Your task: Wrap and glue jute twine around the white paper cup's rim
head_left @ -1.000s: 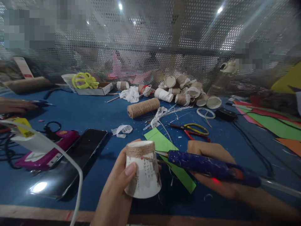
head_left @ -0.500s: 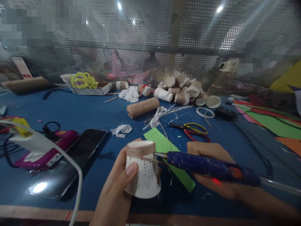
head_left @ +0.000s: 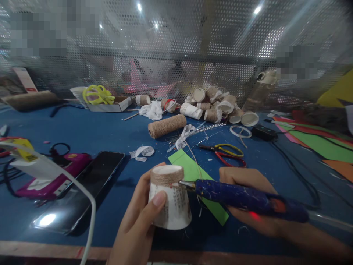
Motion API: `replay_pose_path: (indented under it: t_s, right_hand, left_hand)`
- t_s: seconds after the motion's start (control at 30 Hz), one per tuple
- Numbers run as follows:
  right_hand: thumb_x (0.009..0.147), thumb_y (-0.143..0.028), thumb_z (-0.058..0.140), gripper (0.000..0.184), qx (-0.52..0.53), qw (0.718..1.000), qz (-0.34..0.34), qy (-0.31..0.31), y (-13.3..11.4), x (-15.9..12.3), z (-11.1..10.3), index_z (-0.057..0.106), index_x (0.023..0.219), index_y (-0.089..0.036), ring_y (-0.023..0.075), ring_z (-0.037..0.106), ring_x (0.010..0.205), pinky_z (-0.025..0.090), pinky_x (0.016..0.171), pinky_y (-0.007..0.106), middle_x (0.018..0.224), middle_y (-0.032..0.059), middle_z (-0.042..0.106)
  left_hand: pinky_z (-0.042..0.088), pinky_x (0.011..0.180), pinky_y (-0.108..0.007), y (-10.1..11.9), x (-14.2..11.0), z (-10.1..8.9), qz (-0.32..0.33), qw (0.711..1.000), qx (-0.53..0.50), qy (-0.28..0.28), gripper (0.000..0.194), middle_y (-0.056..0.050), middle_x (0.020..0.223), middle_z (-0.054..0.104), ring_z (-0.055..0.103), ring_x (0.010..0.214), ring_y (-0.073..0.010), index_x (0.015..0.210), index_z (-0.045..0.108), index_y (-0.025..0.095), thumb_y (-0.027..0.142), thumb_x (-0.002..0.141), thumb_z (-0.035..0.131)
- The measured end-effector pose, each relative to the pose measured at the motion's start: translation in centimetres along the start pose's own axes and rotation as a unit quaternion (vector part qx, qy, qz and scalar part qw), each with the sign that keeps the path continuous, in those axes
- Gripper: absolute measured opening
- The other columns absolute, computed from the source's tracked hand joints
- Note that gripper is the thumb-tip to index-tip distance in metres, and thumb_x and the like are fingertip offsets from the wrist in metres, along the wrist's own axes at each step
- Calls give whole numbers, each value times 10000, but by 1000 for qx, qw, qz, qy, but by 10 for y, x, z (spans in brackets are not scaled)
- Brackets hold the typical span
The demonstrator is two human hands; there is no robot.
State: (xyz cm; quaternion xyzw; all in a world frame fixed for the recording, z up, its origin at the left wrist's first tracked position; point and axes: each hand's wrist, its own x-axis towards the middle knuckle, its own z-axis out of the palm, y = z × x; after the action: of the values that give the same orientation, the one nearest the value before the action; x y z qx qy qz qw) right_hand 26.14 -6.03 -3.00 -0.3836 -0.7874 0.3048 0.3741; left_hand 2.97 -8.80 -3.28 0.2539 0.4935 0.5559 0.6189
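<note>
mesh panel (head_left: 171, 40): grey and perforated, standing across the back, with blurred coloured shapes behind it
blue table (head_left: 110, 129): reaches across the full width, with a brownish front edge
coloured paper (head_left: 320, 141): sheets in green, red, pink and orange, spread at the far right
black phone (head_left: 102, 171): flat at the front left, a bright reflection on its near end; a white cable (head_left: 92, 213) curves over that side
right hand (head_left: 248, 176): fingers closed round the glue gun (head_left: 237, 195), a red glow on the skin below the barrel
glue gun: dark blue and speckled, nearly level, pointing left at the paper cup (head_left: 176, 211)
left hand (head_left: 139, 217): clamped on the paper cup from its left side, thumb on the front, the other fingers mostly hidden behind
heap of cups (head_left: 211, 116): against the mesh panel, several wrapped in twine, some plain white
paper cup: in the left hand, near the table's front edge, narrow end up; white with dark script, a twine band (head_left: 165, 178) round its upper end
green strip (head_left: 189, 165): slantwise on the table, behind and right of the paper cup, partly covered
twine spool (head_left: 167, 126): on its side, beyond the paper cup
hand tool (head_left: 230, 148): one yellow handle, one red, lying beyond the right hand
ribbon scrap (head_left: 142, 152): white, curled, just beyond the left hand
metal nozzle (head_left: 187, 184): its tip by the lower edge of the twine band; cannot tell if it touches
</note>
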Motion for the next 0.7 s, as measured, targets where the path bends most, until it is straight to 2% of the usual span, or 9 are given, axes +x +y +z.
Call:
replay_pose_path:
  t_s: [0.2,0.3,0.4,0.5,0.6,0.7]
  right_hand:
    - [775,-150,666,294,-10,1000,-10,1,-5,1,0,405,667,-229,87,360,497,264,470,252,593,-94,472]
    - [783,-177,670,286,-7,1000,-7,1,-5,2,-1,415,665,-231,91,376,499,272,477,257,593,-88,483]
    - [791,-233,697,305,-15,1000,-2,15,-3,2,-1,422,658,-234,98,382,493,261,477,271,585,-80,475]
    - [799,-214,717,335,-29,999,7,14,-1,0,-2,416,652,-234,101,388,494,266,482,275,586,-78,469]
    - [808,-211,707,336,-36,999,5,5,-1,-1,-2,405,663,-235,99,383,496,267,476,270,592,-80,470]
    - [782,-203,669,304,-44,999,-6,-1,-3,0,-2,385,678,-239,97,373,495,271,478,268,597,-80,467]
  left_hand:
    - [503,1029,-326,2,-3,0,0,999,-37,-10,515,-15,1268,806,654,1300,-314,1229,729,296,428,757,886]
    - [529,940,-302,2,0,-1,5,1000,-30,-6,538,-19,1240,811,679,1247,-305,1264,704,295,430,769,869]
    - [557,812,-319,0,3,-2,13,1000,-8,7,694,-42,1206,811,710,1160,-329,1364,633,298,497,734,846]
    - [561,790,-357,-2,4,0,33,999,16,22,779,-65,1204,799,717,1116,-351,1427,574,310,532,723,820]
    - [540,879,-382,-7,3,3,56,997,36,27,696,-65,1220,790,704,1146,-349,1374,612,316,549,748,808]
    - [498,970,-362,-13,2,5,107,991,75,38,576,-38,1217,788,699,1164,-317,1321,635,335,543,805,784]
